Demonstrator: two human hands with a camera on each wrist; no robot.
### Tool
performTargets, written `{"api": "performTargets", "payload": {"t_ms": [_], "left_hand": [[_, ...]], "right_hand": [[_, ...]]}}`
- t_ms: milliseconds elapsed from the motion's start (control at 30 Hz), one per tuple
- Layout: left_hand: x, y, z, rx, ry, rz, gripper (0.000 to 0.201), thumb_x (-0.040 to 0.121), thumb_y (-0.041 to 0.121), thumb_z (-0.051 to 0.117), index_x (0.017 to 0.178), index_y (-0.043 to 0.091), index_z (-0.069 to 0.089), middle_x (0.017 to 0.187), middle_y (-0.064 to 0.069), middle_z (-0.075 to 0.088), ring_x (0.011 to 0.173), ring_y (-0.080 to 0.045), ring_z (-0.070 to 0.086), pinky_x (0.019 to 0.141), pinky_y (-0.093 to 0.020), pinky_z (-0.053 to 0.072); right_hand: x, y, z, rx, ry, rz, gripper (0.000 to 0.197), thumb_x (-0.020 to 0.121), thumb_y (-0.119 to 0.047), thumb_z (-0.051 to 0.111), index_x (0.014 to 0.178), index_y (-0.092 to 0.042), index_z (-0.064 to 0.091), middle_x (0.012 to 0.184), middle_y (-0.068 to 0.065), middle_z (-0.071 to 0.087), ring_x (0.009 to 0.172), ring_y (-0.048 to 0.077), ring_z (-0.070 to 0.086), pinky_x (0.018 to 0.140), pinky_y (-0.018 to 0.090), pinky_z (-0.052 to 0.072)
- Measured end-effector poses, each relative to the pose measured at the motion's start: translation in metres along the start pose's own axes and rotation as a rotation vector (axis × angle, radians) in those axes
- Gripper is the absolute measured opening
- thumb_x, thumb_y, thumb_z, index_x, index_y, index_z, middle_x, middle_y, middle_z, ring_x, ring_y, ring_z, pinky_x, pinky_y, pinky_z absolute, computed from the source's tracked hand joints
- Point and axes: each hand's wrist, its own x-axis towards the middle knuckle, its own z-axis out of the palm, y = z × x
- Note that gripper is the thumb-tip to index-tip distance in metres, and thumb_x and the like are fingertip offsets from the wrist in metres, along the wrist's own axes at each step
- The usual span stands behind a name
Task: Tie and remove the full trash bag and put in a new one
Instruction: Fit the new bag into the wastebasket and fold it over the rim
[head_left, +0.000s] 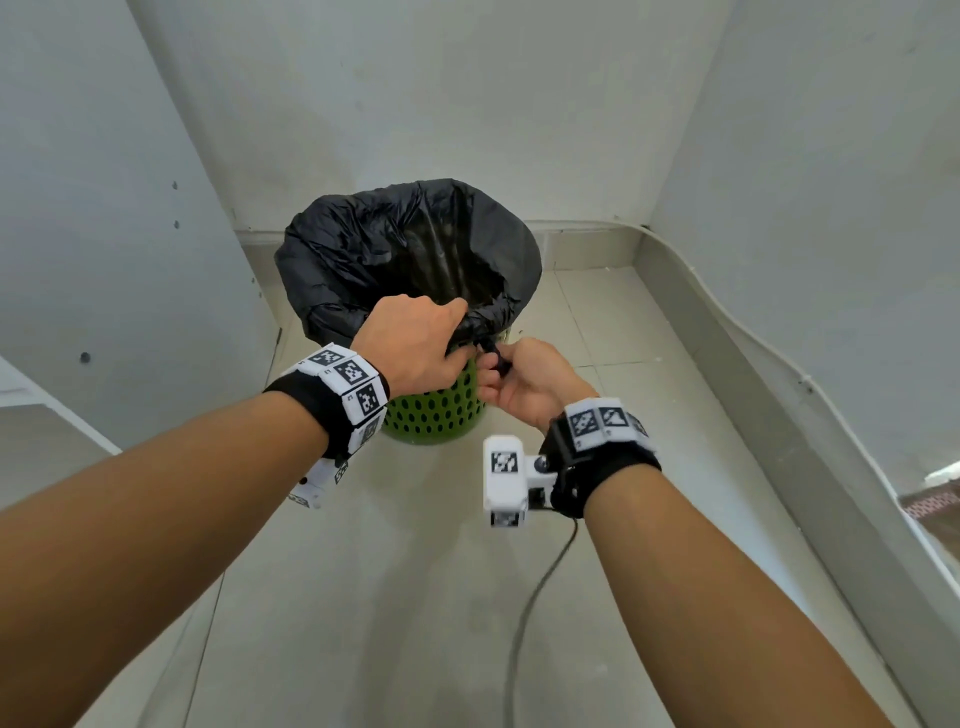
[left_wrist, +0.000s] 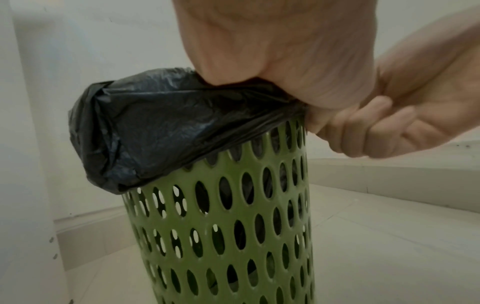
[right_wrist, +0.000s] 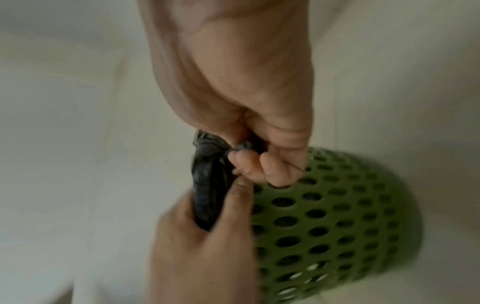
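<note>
I have both hands at the near rim of the green bin (head_left: 441, 410), which stands on the tiled floor (head_left: 395, 597) in a corner. The black trash bag (head_left: 395, 244) lines it, folded over the rim. My left hand (head_left: 415, 345) curls round a gathered bunch of the film; my right hand (head_left: 524, 382) pinches a small knot or tail just beside it. The bag looks thin, soft and slippery, likely to tear if pulled hard. I judge the bunched, doubled plastic at the rim the safest grip. What lies inside I cannot see.
</note>
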Motion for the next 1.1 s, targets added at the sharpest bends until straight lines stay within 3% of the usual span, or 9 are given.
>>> {"api": "performTargets", "payload": {"t_ms": [133,233,300,367,467,633,767,900,1100], "left_hand": [[-0.003,-0.005,0.002,-0.005,0.037,0.037,0.035,0.093,0.054,0.045,0.095,0.020,0.052,0.069,-0.001,0.065,0.059,-0.029,0.063,0.052,-0.031,0.042],[-0.003,-0.004,0.003,-0.027,0.039,0.039,0.035,0.095,0.053,0.041,0.095,0.021,0.054,0.068,0.000,0.065,0.057,-0.028,0.061,0.054,-0.032,0.046],[-0.001,-0.004,0.002,-0.034,0.037,0.031,0.035,0.095,0.053,0.040,0.092,0.021,0.053,0.066,0.000,0.063,0.055,-0.028,0.059,0.052,-0.032,0.043],[0.001,-0.004,0.003,-0.039,0.036,0.015,0.034,0.095,0.052,0.039,0.089,0.020,0.052,0.064,0.000,0.062,0.053,-0.027,0.057,0.051,-0.031,0.038],[0.000,-0.005,0.003,-0.042,0.026,-0.001,0.032,0.096,0.049,0.040,0.087,0.020,0.049,0.062,0.001,0.059,0.050,-0.026,0.050,0.051,-0.031,0.035],[0.005,-0.005,0.000,-0.054,-0.034,-0.007,0.028,0.095,0.045,0.045,0.089,0.018,0.048,0.065,0.000,0.058,0.054,-0.028,0.053,0.053,-0.031,0.033],[0.006,-0.006,-0.004,-0.060,-0.092,0.002,0.030,0.080,0.047,0.052,0.087,0.019,0.044,0.061,0.002,0.055,0.053,-0.028,0.053,0.053,-0.031,0.037],[0.006,-0.009,-0.003,-0.071,-0.118,0.030,0.036,0.075,0.051,0.055,0.090,0.021,0.042,0.062,0.006,0.052,0.054,-0.025,0.049,0.056,-0.030,0.038],[0.005,-0.010,-0.005,-0.102,-0.149,0.056,0.034,0.077,0.046,0.057,0.091,0.021,0.038,0.062,0.005,0.050,0.058,-0.029,0.056,0.056,-0.031,0.038]], "right_hand": [[-0.004,-0.001,0.000,0.115,-0.026,0.122,0.024,0.104,-0.010,0.036,0.094,-0.005,0.057,0.063,0.001,0.051,0.047,0.010,0.043,0.044,0.022,0.038],[-0.002,0.005,0.002,-0.054,0.243,-0.054,0.012,0.096,-0.010,0.062,0.100,0.000,0.067,0.079,0.011,0.071,0.058,0.019,0.064,0.050,0.028,0.054],[0.004,0.015,0.004,-0.196,0.424,-0.265,0.009,0.090,-0.011,0.071,0.082,-0.007,0.072,0.079,0.006,0.073,0.066,0.022,0.067,0.059,0.032,0.058],[0.005,0.027,0.010,-0.314,0.496,-0.461,0.032,0.091,-0.015,0.067,0.060,-0.009,0.062,0.059,-0.004,0.059,0.060,0.019,0.053,0.059,0.033,0.049],[0.005,0.040,0.018,-0.329,0.439,-0.541,0.033,0.086,-0.017,0.057,0.059,-0.003,0.047,0.058,0.003,0.041,0.061,0.020,0.038,0.060,0.036,0.041],[0.004,0.037,0.017,-0.497,0.375,-0.594,0.029,0.087,-0.013,0.064,0.059,-0.009,0.056,0.056,0.006,0.050,0.059,0.019,0.043,0.058,0.033,0.038],[0.007,0.034,0.014,-0.453,0.336,-0.505,0.020,0.098,-0.006,0.051,0.089,-0.002,0.068,0.085,0.016,0.068,0.073,0.020,0.056,0.071,0.037,0.050],[0.003,0.030,0.019,0.151,0.119,-0.208,0.021,0.103,0.004,0.041,0.111,0.005,0.060,0.090,0.014,0.062,0.072,0.017,0.054,0.066,0.030,0.052],[-0.001,0.030,0.026,0.343,0.213,-0.109,0.006,0.097,0.004,0.057,0.097,0.004,0.063,0.087,0.015,0.066,0.069,0.018,0.064,0.063,0.028,0.058]]}}
